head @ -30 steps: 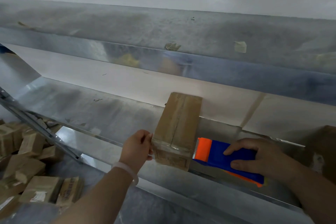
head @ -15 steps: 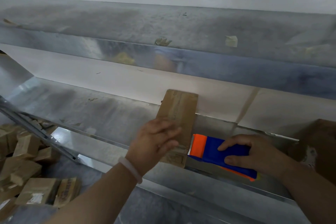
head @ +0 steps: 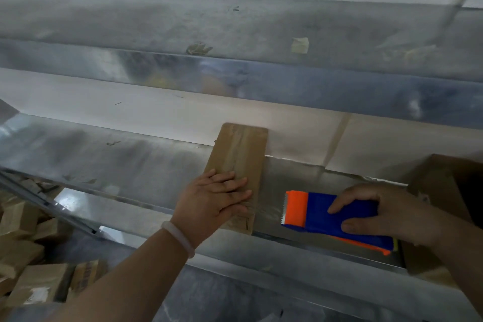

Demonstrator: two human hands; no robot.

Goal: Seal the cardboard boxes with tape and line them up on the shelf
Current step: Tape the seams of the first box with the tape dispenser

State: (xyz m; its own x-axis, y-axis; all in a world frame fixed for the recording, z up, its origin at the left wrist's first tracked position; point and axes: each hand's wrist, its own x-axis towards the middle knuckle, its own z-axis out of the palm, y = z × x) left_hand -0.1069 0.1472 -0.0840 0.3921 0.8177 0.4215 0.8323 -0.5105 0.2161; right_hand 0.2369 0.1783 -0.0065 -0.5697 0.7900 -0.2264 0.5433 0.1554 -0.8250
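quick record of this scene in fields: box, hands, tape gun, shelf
box: lies flat on the shelf, its length running toward the back wall
left hand: pressed flat on the box's near end, fingers straight
right hand: grips the tape gun
tape gun: blue and orange, right of the box, apart from it
box pile: loose, below left

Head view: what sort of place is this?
Likely a packing or storage room: a metal shelf, a heap of boxes on the floor, and a tape dispenser in the right hand.
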